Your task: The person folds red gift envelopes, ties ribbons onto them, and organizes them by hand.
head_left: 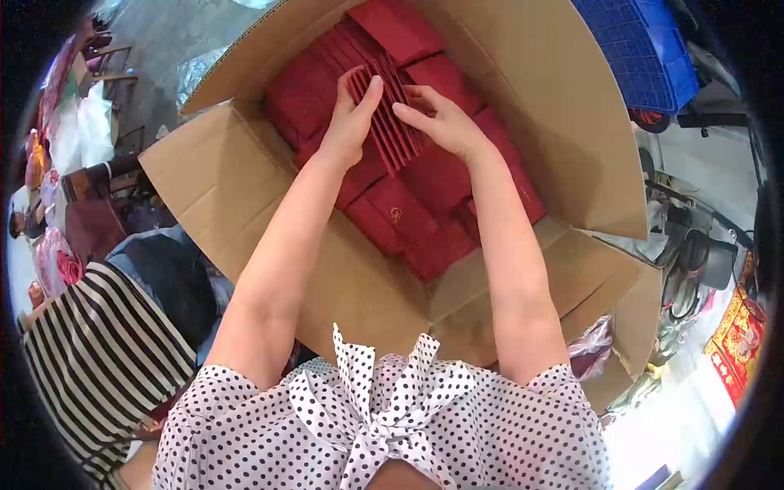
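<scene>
We see a fanned bundle of thin red folded pieces (pixel 392 114) standing on edge inside a large cardboard box (pixel 539 90), near the middle of its open top. The bundle sits on layers of flat red packets (pixel 408 216) that fill the box floor, some of them bearing a small gold mark. More red stacks (pixel 400 28) lie toward the far end of the box.

Our left hand (pixel 353 118) presses against the left side of the bundle, fingers extended upward along its edges and thumb behind; it is flat against the pieces rather than clenched. Our right hand (pixel 445 122) meets it from the other side, fingers pointing toward the left hand and pinching the right face of the same bundle. Both hands thus clasp the bundle between them, fingertips nearly touching over its top.

The box flaps (pixel 220 175) are folded outward on all sides. Below the box we see our polka-dot blouse (pixel 376 416) with a knotted bow. To our left is a person in a striped top (pixel 98 359). A blue plastic crate (pixel 645 49) stands beyond the box at the upper right, and a red and gold printed item (pixel 739 343) lies at the right edge.
</scene>
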A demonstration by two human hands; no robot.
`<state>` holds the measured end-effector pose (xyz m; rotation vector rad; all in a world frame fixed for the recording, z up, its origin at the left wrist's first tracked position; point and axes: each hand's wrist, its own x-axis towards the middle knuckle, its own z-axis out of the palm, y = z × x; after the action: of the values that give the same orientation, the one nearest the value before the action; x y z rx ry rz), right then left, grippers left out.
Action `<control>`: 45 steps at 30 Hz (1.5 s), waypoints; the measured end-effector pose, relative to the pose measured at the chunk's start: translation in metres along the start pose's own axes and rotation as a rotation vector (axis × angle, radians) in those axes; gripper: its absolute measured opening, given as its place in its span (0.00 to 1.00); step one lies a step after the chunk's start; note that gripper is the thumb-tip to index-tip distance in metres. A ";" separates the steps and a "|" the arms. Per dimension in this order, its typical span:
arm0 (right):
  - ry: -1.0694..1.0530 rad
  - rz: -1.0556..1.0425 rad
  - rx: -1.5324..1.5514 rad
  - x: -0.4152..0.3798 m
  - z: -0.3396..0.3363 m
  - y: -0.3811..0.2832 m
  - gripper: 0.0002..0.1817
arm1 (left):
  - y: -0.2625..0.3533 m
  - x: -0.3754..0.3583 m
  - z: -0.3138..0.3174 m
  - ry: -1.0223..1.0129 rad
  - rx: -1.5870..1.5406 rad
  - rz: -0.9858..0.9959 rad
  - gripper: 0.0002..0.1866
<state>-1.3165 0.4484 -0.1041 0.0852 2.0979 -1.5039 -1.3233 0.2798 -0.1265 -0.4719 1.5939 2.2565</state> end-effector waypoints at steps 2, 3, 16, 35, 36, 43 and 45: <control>-0.016 0.034 0.021 0.001 -0.001 0.000 0.41 | -0.001 0.002 -0.002 0.001 0.028 0.020 0.30; -0.016 0.031 0.005 0.000 -0.002 -0.002 0.40 | -0.002 0.002 -0.003 0.004 0.026 0.019 0.30; 0.165 -0.068 -0.095 -0.001 -0.001 0.006 0.33 | -0.006 0.003 -0.004 0.004 0.028 0.086 0.31; 0.046 -0.041 -0.414 -0.011 -0.006 -0.013 0.45 | 0.012 -0.010 0.013 -0.194 -0.414 -0.145 0.38; 0.048 -0.038 -0.416 -0.004 -0.011 -0.004 0.45 | 0.008 -0.008 0.006 -0.168 -0.391 -0.129 0.41; 0.075 -0.069 -0.404 -0.026 -0.002 -0.022 0.46 | -0.014 -0.007 0.003 -0.008 -0.222 0.003 0.57; 0.069 -0.034 -0.257 -0.018 0.001 -0.007 0.48 | -0.010 -0.007 0.007 0.011 -0.194 0.003 0.56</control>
<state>-1.3040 0.4497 -0.0899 0.0059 2.3401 -1.2530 -1.3129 0.2889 -0.1299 -0.5327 1.3875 2.4264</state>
